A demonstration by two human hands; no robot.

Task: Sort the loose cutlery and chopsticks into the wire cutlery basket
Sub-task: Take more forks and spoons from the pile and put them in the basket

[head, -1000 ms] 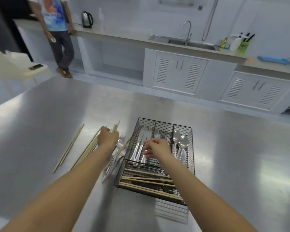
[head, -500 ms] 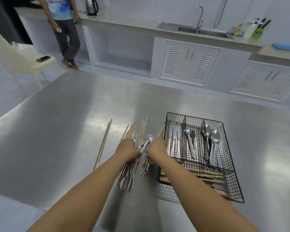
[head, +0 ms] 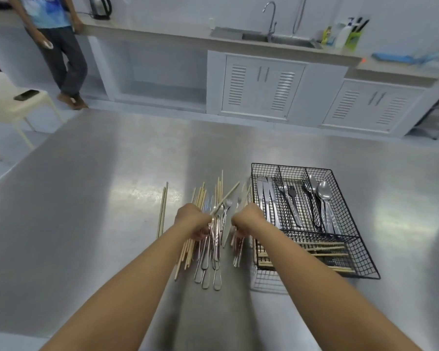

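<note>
A black wire cutlery basket sits right of centre on the steel table. It holds knives, forks and spoons in three long compartments, with chopsticks lying across the near compartment. Left of it lies a loose pile of cutlery mixed with wooden chopsticks. A separate pair of chopsticks lies further left. My left hand is curled in the pile, and a raised chopstick angles out of it. My right hand is curled over cutlery handles beside the basket's left wall.
The steel table stretches wide to the left and far side. A person stands at the back left by a counter with a kettle and sink. A white chair with a phone stands off the table's left.
My right hand has left the basket and moved left into the loose pile. My left hand has closed on a chopstick and tilted it up. The view has shifted left.
</note>
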